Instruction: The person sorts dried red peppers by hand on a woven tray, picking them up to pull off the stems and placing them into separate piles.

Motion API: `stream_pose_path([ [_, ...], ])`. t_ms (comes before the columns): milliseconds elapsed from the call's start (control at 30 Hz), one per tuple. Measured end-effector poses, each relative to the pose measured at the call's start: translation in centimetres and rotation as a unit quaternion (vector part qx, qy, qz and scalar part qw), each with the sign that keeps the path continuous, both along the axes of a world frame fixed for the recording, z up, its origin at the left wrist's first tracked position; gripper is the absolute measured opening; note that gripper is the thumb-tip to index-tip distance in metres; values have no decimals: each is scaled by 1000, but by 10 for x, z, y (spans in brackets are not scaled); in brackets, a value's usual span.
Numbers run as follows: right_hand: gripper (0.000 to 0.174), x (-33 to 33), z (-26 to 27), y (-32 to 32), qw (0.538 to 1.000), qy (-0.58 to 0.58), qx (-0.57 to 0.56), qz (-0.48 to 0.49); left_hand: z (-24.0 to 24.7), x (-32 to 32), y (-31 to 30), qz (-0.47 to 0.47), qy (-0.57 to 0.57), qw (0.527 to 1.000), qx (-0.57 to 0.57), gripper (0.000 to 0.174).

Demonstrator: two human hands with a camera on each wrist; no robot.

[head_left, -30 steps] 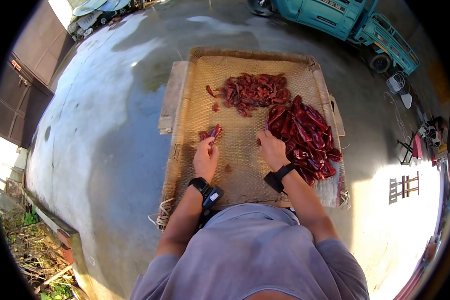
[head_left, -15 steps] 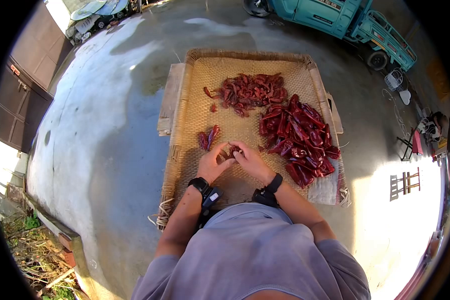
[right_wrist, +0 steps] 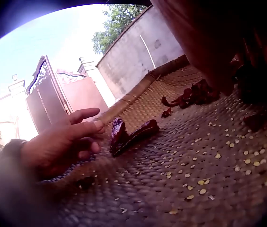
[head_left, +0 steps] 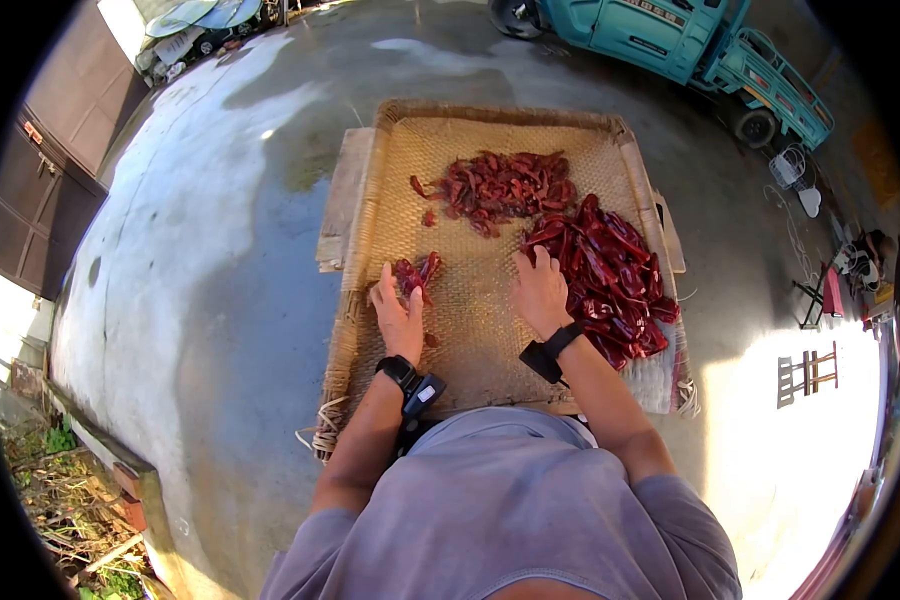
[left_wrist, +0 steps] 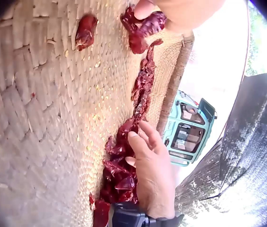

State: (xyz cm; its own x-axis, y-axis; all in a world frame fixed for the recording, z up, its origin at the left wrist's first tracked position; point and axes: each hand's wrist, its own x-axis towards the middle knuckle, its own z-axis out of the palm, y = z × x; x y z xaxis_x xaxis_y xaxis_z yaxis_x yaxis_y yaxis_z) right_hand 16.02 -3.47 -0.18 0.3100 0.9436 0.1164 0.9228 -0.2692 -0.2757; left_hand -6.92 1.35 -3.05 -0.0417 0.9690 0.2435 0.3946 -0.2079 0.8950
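Dark red whole peppers (head_left: 615, 275) lie heaped on the right of a woven tray (head_left: 460, 370). The right hand (head_left: 542, 296) is at the heap's left edge, fingers loosely bent; whether it touches a pepper cannot be told. The left hand (head_left: 398, 322) has its fingers spread beside a few red peppers (head_left: 428, 268) on the left; the right wrist view shows that hand (right_wrist: 62, 142) with nothing between its fingers, near two pepper pieces (right_wrist: 143, 132). A pile of torn, darker pepper pieces (head_left: 505, 185) lies at the far side.
Pale seeds (right_wrist: 204, 182) are scattered on the weave. Wooden boards (head_left: 345, 200) show beside the tray's left rim. A turquoise three-wheeled vehicle (head_left: 640, 35) stands at the back right, and a small stool (head_left: 822, 366) stands on the floor at the right.
The hands came together over the tray's middle around a pepper piece, then parted. The left hand is back at the left peppers, the right hand at the heap. A small piece now lies below the left peppers.
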Motion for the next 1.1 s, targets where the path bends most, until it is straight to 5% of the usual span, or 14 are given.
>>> stream_pose_path([
  [267, 39, 8, -19, 6, 998, -27, -53, 8, -19, -3, 4, -81, 99, 989, 70, 30],
  [367, 36, 16, -53, 7, 995, 8, 95, 6, -16, -4, 3, -121, 96, 987, 38, 34],
  [600, 31, -34, -15, -1, 919, 324, 106, 197, 16, 1, -8, -292, 78, 952, -51, 55],
  [733, 28, -55, -14, -6, 839, 513, 71, 166, 12, -2, -7, -284, 68, 955, 47, 58],
  [800, 29, -55, -14, -6, 775, 613, 66, 139, 6, -3, -4, -258, 76, 963, 29, 42],
  [900, 36, -25, 7, -1, 964, 200, 42, 171, -8, -3, -1, -192, 94, 976, 31, 32],
  [967, 38, -4, -1, 12, 990, 43, 91, 94, 2, -1, -3, -121, 99, 987, 47, 27],
  [1100, 27, 34, -7, 29, 973, -181, 141, 17, -17, -2, 3, -66, 122, 985, 103, 27],
])
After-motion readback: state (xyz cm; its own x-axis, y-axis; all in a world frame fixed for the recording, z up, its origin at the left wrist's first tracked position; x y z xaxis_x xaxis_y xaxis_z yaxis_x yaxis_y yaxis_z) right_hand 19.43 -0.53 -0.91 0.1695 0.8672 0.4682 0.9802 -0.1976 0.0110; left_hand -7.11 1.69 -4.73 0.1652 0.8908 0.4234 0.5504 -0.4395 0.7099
